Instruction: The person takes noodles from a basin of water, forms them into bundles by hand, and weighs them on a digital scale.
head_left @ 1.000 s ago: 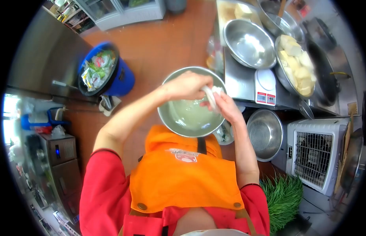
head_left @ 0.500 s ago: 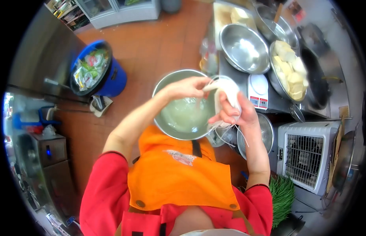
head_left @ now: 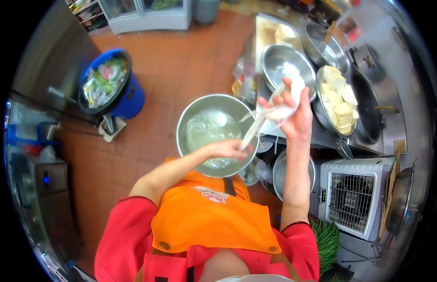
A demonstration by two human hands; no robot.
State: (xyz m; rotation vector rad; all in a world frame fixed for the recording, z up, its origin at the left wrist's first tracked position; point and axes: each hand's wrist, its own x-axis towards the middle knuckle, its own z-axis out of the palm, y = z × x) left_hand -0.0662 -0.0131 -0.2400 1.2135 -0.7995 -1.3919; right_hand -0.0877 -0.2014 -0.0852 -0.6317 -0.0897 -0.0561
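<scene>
A bundle of white noodles [head_left: 257, 127] stretches slantwise between my two hands. My right hand [head_left: 298, 115], raised at the right beside a steel bowl, holds the upper part of the bundle with its fingers curled round it; thin strands stick out. Lower down, my left hand [head_left: 228, 149] has its fingers closed on the lower end of the noodles. Under the left hand is a large steel basin [head_left: 181, 141] of cloudy water, with what look like pale strands in it.
At the right, a counter bears a steel bowl [head_left: 270, 58], a bowl of pale yellow blocks [head_left: 338, 98] and a dark wok [head_left: 368, 113]. Below it stand a strainer [head_left: 310, 171] and a grey air cooler [head_left: 352, 197]. A blue waste bin [head_left: 129, 96] stands on the left.
My right hand has risen with the noodles, while my left hand has dropped toward me. The bundle, earlier folded over, is now drawn out between the hands.
</scene>
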